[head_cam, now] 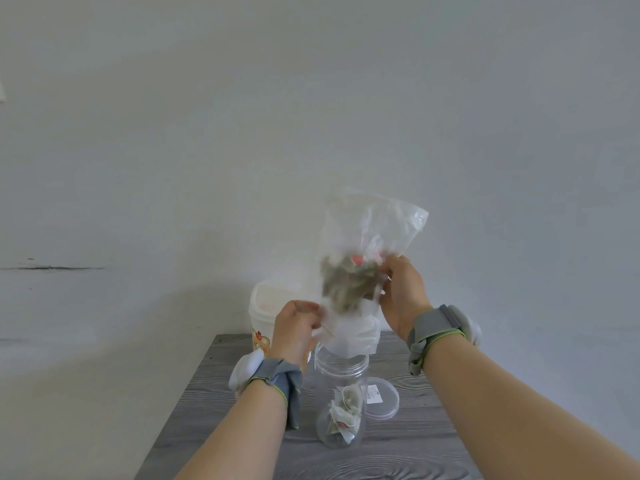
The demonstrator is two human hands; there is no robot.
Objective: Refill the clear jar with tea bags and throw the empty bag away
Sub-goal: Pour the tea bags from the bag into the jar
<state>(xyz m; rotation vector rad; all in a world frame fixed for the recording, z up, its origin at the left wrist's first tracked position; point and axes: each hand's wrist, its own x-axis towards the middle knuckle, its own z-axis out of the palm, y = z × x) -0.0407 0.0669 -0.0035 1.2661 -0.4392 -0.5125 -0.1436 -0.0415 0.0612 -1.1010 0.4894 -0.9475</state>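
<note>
At centre frame, the thin plastic bag [367, 251] is pinched near its lower mouth by the closed fingers of the left hand [294, 329] and along its side by those of the right hand [403, 294]. Upended over the clear jar [341, 393] at lower centre, it is judged light, limp and slippery, best gripped at the edges so that the tea bags [348, 284] slide down.

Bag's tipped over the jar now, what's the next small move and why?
Probably give the plastic bag a gentle shake. Both hands, left and right, hold it mouth-down over the open jar, yet a clump of tea bags sits inside it; only a few lie in the jar.
</note>
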